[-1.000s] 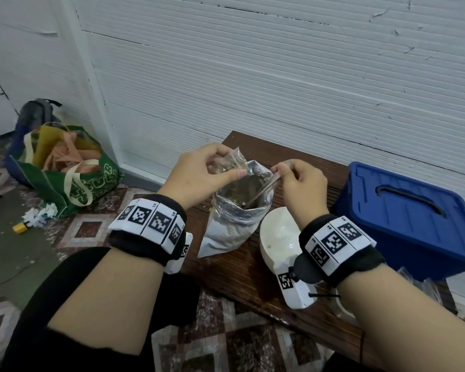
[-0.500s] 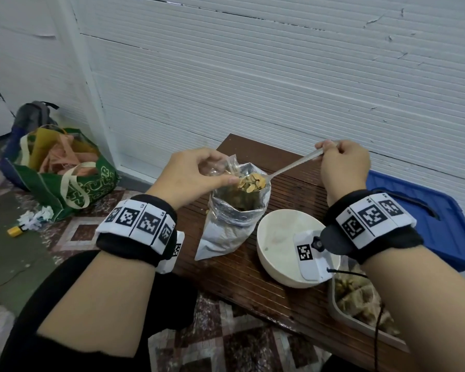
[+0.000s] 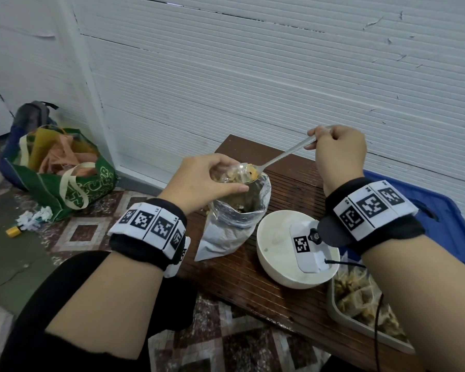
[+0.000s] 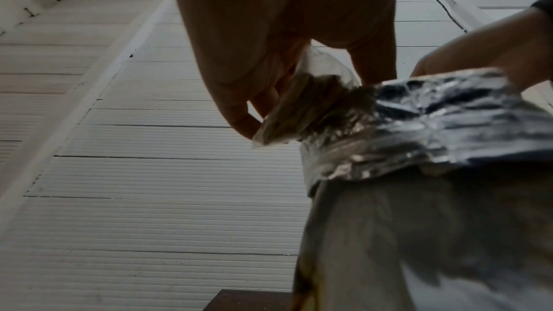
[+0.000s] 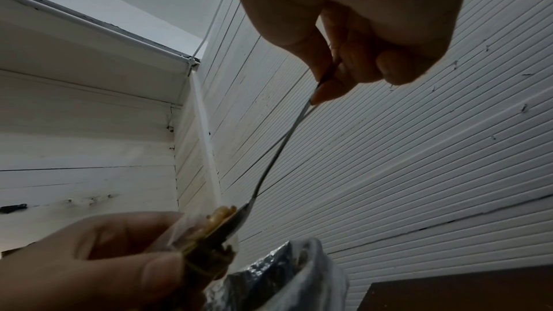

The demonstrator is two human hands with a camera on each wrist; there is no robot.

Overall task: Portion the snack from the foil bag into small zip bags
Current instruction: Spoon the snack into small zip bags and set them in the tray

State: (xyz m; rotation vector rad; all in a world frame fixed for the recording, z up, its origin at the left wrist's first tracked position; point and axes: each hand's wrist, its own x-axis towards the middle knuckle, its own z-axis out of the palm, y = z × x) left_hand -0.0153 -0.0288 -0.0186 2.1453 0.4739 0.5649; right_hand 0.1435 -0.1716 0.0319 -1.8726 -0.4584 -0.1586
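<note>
left hand [image 3: 202, 181] pinching a small zip bag [image 3: 232, 175] above the foil bag [image 3: 234, 224]; right hand [image 3: 338, 154] gripping a loaded spoon [image 3: 277, 158].

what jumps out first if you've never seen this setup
Mid-frame, the right hand tips a spoon of snack into a small zip bag that the left hand holds over the open foil bag. Right of that sit a white bowl and a blue bin.
</note>
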